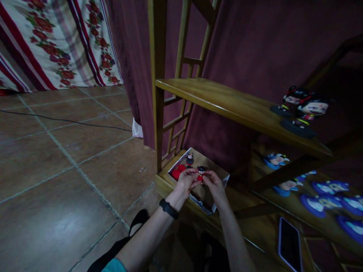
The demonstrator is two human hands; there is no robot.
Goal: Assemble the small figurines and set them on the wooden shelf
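Between my two hands is a small figurine (pixel 201 172) with black hair and red clothes, held over an open cardboard box (pixel 221 170). The fingers of my left hand (pixel 185 180) close on its left side; a dark band circles that wrist. My right hand (pixel 214 185) pinches the figurine from the right. Inside the box, beyond my left hand, another black-haired figurine (pixel 190 158) stands near the far corner. Round red pieces (pixel 176 173) lie at the box's left end. My hands cover part of what is in the box.
The box sits on the low wooden shelf unit (pixel 164 181). Above it juts a wooden shelf (pixel 215 94) with two larger figurines (pixel 310 111). Blue-based figurines (pixel 326 202) stand at right, a phone (pixel 289 243) below them. A black cable (pixel 68 121) crosses the tiled floor.
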